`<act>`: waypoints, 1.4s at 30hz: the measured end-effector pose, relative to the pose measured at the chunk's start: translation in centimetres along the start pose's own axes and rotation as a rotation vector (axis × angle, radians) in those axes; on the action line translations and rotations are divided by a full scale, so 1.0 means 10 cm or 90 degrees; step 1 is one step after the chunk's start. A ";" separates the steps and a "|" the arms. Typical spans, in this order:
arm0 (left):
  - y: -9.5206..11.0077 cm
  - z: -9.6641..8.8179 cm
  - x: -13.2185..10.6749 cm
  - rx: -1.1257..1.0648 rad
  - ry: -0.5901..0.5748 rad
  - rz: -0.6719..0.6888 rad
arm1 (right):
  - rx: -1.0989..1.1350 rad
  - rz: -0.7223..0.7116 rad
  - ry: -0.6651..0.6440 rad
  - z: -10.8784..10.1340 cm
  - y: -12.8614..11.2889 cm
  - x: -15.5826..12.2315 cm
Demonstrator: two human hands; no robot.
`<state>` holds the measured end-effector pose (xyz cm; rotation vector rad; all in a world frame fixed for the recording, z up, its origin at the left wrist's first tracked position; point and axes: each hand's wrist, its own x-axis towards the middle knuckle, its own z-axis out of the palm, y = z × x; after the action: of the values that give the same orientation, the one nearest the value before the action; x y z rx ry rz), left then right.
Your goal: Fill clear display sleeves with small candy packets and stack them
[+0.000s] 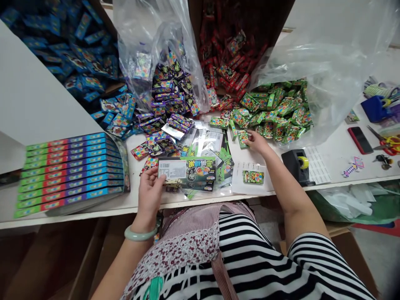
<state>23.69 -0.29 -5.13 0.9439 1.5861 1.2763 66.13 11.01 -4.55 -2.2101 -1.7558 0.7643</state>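
Observation:
My left hand (150, 189) pinches the left end of a flat black-and-green printed packet (200, 170) with a pale barcode label, held just above the table's front edge. My right hand (258, 141) has its fingertips on a small green candy box (243, 138), at the near edge of the green pile (281, 110). Under and behind the printed packet lie more flat green-and-black packets (223, 166) in clear plastic. Between my hands and the front edge, a single green box (253, 177) rests on a white sheet (237, 183).
Small purple boxes (168, 96) spill from a clear bag, with blue boxes (90, 62) and red boxes (231, 71) in containers behind. Filled multicoloured display rows (68, 175) stand left. Rightward are a tape dispenser (296, 166), a phone (360, 140) and scissors (387, 143).

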 end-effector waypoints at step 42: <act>0.53 0.25 0.02 0.560 -0.370 0.493 | -0.094 -0.623 0.075 -0.02 -1.18 -1.13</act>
<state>26.15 1.69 -0.16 2.3942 1.3066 0.5667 54.63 3.40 4.14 -1.1247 -2.4884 0.2600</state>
